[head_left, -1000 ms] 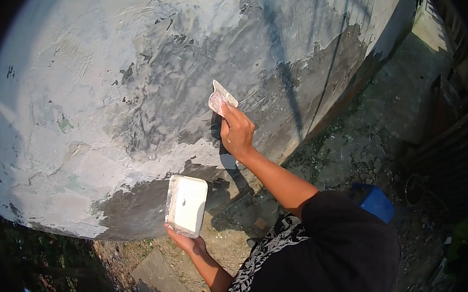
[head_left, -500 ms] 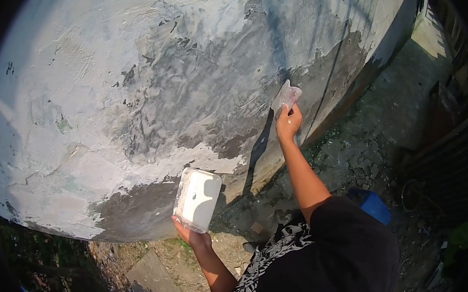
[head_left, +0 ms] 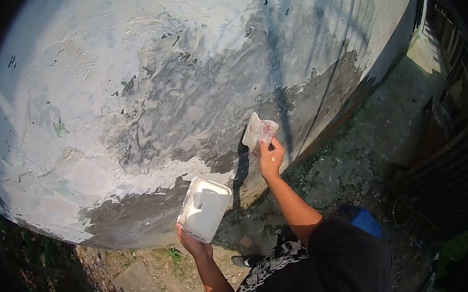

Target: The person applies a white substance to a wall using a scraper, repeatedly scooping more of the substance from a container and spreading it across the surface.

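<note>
My right hand (head_left: 271, 159) pinches a thin, translucent plastic scraper (head_left: 257, 132) with white smears and a reddish patch. Its broad edge is close over the grey part of the wall (head_left: 193, 105), which carries rough white and grey coating. Lower down, my left hand (head_left: 194, 244) grips the bottom end of a clear rectangular plastic tub (head_left: 189, 210). White paste (head_left: 211, 207) lies inside the tub, partly in the shadow of my arm. The fingers beneath the tub are mostly hidden.
Dark bare patches (head_left: 137, 215) run along the wall's lower edge. Beside my right arm is a blue object (head_left: 367, 220) on the rough ground. A flat slab (head_left: 143, 281) lies at the wall's foot, and corrugated sheeting (head_left: 444, 171) stands at the right.
My right hand has moved down and left with the scraper, closer to the tub. The tub has tilted a little and shifted right and slightly down in view.
</note>
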The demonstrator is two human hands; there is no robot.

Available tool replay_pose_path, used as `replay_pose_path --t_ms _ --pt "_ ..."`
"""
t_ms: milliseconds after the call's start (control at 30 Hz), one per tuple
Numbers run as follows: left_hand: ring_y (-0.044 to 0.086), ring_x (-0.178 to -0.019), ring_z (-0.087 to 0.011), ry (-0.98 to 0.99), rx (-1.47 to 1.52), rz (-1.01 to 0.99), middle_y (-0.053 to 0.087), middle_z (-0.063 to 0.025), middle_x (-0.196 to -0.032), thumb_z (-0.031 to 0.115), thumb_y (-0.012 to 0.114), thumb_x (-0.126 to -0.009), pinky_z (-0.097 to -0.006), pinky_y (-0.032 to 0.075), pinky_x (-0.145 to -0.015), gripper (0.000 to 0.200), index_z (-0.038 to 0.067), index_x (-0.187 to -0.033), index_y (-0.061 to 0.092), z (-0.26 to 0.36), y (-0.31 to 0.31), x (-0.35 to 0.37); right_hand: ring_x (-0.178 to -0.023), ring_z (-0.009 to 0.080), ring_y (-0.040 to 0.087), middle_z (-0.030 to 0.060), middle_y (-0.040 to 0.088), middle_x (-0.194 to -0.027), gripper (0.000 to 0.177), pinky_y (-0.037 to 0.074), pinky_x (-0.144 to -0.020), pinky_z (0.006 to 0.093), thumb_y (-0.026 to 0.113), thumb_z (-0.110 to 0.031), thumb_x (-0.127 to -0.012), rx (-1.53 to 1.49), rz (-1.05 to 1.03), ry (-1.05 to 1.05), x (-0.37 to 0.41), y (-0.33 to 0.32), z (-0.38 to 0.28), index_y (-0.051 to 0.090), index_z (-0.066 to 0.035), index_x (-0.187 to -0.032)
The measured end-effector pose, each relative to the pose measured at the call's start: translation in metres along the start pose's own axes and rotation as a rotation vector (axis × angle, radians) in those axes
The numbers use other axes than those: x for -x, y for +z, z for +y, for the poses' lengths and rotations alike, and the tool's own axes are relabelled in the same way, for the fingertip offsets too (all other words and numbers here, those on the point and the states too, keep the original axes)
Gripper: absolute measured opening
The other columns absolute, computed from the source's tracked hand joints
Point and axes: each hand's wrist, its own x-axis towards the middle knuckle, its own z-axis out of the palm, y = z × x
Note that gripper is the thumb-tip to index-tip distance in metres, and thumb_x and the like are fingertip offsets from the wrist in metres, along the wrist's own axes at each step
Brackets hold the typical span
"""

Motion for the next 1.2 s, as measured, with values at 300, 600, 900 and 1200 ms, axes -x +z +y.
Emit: replay_pose_path --t_ms 300,600,900,1200 --pt "0.059 -0.123 -0.0305 0.001 0.016 0.041 0.059 -0.0162 -0.135 0.044 0.033 -0.109 -0.0445 0.048 -0.104 0.056 0.000 -0.137 0.052 0.005 -0.015 0.019 -0.080 0.0188 0.067 0.0108 0.071 -0.097 0.020 0.052 -0.078 0.0339 0.062 -0.003 -0.093 -0.133 0.329 0.237 -0.062 -0.022 0.018 0.073 0.004 -0.108" --pt "0.059 -0.123 -0.0306 0.002 0.000 0.061 0.059 -0.0170 -0.136 0.045 0.036 -0.109 -0.0443 0.047 -0.104 0.057 -0.001 -0.138 0.051 0.001 -0.013 0.014 -0.091 0.0355 0.070 0.0202 0.070 -0.099 0.029 0.052 -0.081 0.0399 0.064 -0.004 -0.087 0.293 -0.166 -0.372 0.068 0.071 -0.014 0.072 0.000 -0.114" --pt "0.052 -0.132 -0.0297 -0.008 0.003 0.071 0.052 -0.0148 -0.146 0.049 0.034 -0.108 -0.0436 0.042 -0.111 0.062 0.003 -0.147 0.045 0.005 -0.026 0.010 -0.068 0.0119 0.056 0.0007 0.063 -0.079 0.017 0.046 -0.064 0.0334 0.061 -0.009 -0.098 0.037 0.275 -0.002 -0.071 -0.020 0.032 0.070 0.006 -0.096" --pt "0.049 -0.136 -0.0276 0.154 -0.011 0.080 0.050 -0.0124 -0.150 0.052 0.033 -0.108 -0.0433 0.039 -0.113 0.063 0.005 -0.149 0.043 0.013 -0.068 0.014 -0.093 0.0361 0.068 0.0153 0.069 -0.107 0.049 0.053 -0.079 0.0429 0.065 0.002 -0.082 0.355 -0.055 -0.457 0.054 0.109 -0.057 0.066 -0.004 -0.131"
